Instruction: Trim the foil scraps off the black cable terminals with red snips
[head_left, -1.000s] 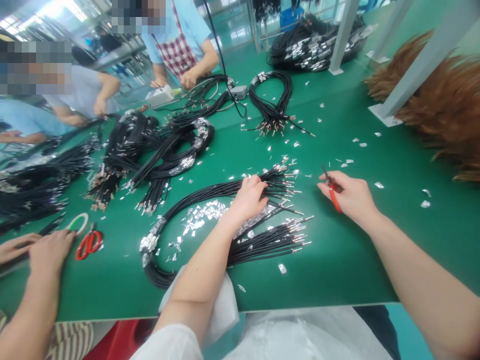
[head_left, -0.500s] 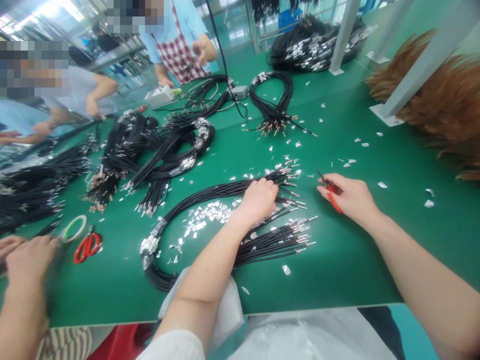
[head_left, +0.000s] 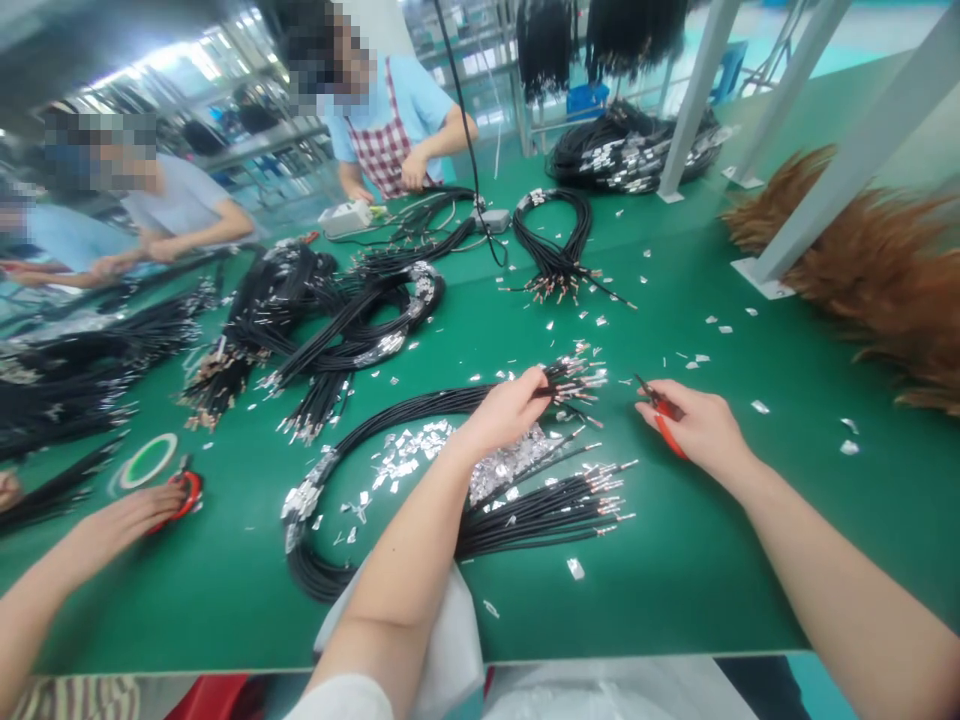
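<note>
My left hand (head_left: 517,405) is closed around one end of a looped bundle of black cables (head_left: 420,404), just behind its stripped, silvery tips. The bundle's other end (head_left: 547,515) lies fanned out nearer the table's front edge. To the right, my right hand (head_left: 694,420) grips small red-handled snips (head_left: 667,436), their dark tips pointing toward the cable ends but apart from them. Silvery foil scraps (head_left: 420,450) are scattered inside the loop, and more lie partly beneath my left arm. Silver foil wrapping (head_left: 304,497) binds the curve of the loop at the left.
At left, a neighbour's hand (head_left: 142,505) rests on red-handled scissors (head_left: 191,492) beside a tape roll (head_left: 150,460). More cable bundles (head_left: 375,315) lie behind. Metal posts (head_left: 817,160) and a brown fibrous heap (head_left: 877,270) stand at right. Other people (head_left: 397,130) work across the green table (head_left: 720,570).
My left hand has lifted slightly and gathered the cable ends closer together. My right hand keeps the snips in much the same spot. A neighbour's hand has reached onto the scissors; the view has tilted up.
</note>
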